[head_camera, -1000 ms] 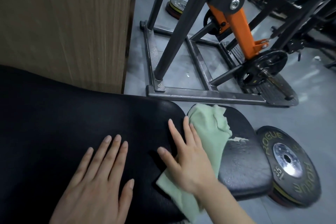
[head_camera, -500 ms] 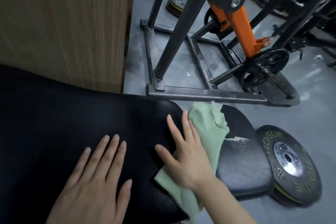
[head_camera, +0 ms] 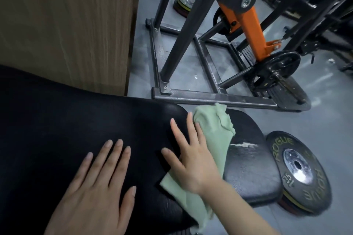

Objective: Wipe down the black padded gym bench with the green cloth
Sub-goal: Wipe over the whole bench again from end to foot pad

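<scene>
My right hand (head_camera: 193, 160) presses flat, fingers straight, on the green cloth (head_camera: 214, 135), which lies in the gap between the back pad (head_camera: 76, 120) and the seat pad (head_camera: 248, 168). My left hand (head_camera: 99, 187) rests open on the back pad. The unwiped seat lies just right of the cloth, so the right hand is nearer.

Your single head-worn view looks forward and steeply down, close above the black padded table (head_camera: 76, 124). Beyond the table's far edge it takes in grey floor (head_camera: 191, 66) and a steel rack base (head_camera: 210, 97).
</scene>
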